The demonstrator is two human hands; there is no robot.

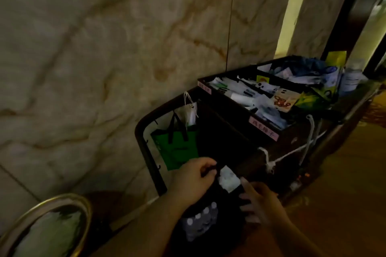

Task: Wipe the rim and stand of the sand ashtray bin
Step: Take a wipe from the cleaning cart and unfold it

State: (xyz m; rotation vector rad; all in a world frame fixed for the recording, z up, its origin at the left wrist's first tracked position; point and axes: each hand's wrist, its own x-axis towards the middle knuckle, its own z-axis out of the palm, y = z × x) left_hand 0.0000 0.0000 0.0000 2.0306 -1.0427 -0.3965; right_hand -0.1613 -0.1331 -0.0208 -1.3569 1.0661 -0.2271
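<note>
The sand ashtray bin [82, 213] shows its round brass rim at the bottom left, with pale sand inside. Both hands are away from it, at a dark housekeeping cart [269, 137] to the right. My left hand [193, 177] pinches the dark edge of a black bag [225, 200] hanging on the cart's near end. A white crumpled tissue or cloth [228, 179] sits at the bag's opening between the hands. My right hand [261, 204] rests on the bag with fingers spread, its fingertips by the white piece. The bin's stand is out of view.
The cart's top trays hold several packets, papers and bottles [351, 78]. A green bag [177, 148] hangs on the cart's handle frame [144, 146]. A pack of water bottles [200, 221] lies low in the dark bag. A marble wall [104, 58] stands behind; the floor is orange-brown.
</note>
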